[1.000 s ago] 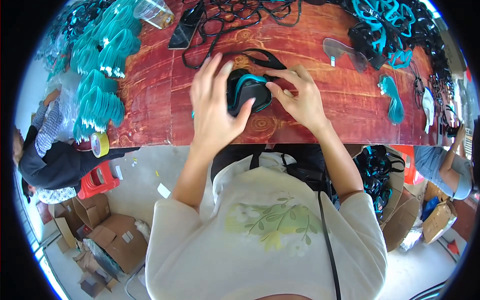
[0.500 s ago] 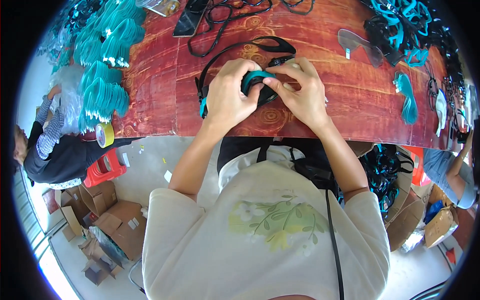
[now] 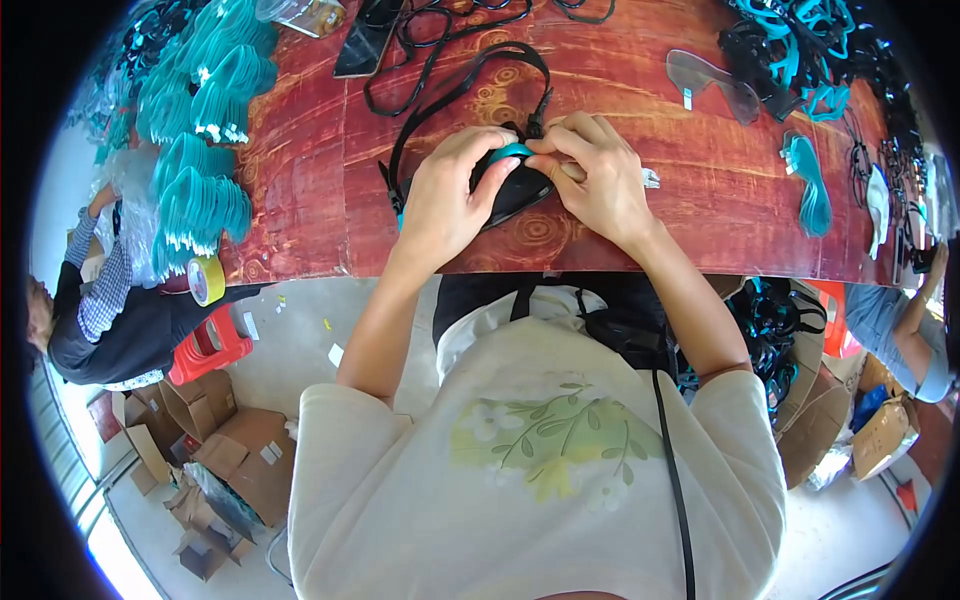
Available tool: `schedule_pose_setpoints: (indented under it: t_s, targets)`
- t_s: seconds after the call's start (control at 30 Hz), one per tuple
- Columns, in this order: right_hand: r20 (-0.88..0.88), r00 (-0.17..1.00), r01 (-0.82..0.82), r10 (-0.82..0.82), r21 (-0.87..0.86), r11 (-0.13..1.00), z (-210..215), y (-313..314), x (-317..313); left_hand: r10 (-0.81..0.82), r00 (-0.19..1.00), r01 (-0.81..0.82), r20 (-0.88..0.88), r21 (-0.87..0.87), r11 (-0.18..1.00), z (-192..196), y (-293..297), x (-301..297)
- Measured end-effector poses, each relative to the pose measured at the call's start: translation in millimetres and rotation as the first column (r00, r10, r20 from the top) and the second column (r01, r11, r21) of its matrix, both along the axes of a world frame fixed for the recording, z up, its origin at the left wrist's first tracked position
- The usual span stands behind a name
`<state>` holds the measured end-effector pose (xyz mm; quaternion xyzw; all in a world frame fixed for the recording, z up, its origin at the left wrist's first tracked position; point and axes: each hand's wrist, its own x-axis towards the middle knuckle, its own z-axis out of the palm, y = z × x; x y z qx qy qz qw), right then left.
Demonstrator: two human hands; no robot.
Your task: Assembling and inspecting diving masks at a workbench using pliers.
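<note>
Between my hands, near the table's front edge, is a pair of black and teal goggles (image 3: 521, 194), partly hidden by my fingers. My left hand (image 3: 445, 200) is closed on its left side, with the thumb pressing by a teal rim piece (image 3: 511, 152). My right hand (image 3: 607, 190) pinches the right end of that teal piece between thumb and fingers. A black strap (image 3: 425, 105) loops away from the goggles across the table. Beyond my right hand lies a clear lens (image 3: 712, 85), and farther right a stack of teal frame pieces (image 3: 812, 190).
Stacked teal pieces (image 3: 205, 205) and yellow tape (image 3: 206, 281) line the left side. A dark phone-like slab (image 3: 365, 45) and black cords lie at the back. More goggles (image 3: 790, 60) are heaped back right. Cardboard boxes (image 3: 250, 455) and co-workers (image 3: 110, 320) are at the sides.
The teal rim piece now shows less between my fingers, and more of the black lens area is exposed. My right fingers have curled in. The strap loop stands farther back.
</note>
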<state>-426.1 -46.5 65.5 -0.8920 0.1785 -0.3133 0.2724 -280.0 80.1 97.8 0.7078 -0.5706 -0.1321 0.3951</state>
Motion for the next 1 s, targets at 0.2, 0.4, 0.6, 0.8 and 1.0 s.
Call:
schedule_pose_setpoints:
  t_s: [0.2,0.4,0.6,0.8,1.0]
  targets:
    - [0.267,0.959,0.057,-0.099,0.161,0.985,13.0,-33.3,-18.2,0.003,0.996,-0.008,-0.092,-0.055,0.998,-4.7,-3.2,1.7]
    - [0.675,0.712,-0.456,-0.194,0.655,0.603,40.2,-28.9,1.5,0.006,0.994,-0.010,-0.105,-0.033,0.999,-5.4,-4.0,1.9]
    - [0.629,0.760,-0.413,-0.164,0.662,0.625,55.2,-0.6,16.2,0.032,0.997,-0.039,-0.076,-0.085,0.996,-5.9,-5.1,-0.8]
    - [0.862,0.472,-0.829,0.186,0.362,0.426,37.8,-20.5,17.5,0.049,0.994,-0.055,-0.099,-0.058,0.997,-5.8,-3.8,-1.0]
    - [0.620,0.778,-0.524,-0.101,0.729,0.441,46.5,-2.9,25.3,0.046,0.994,-0.054,-0.095,-0.091,0.994,-7.1,-6.8,-2.4]
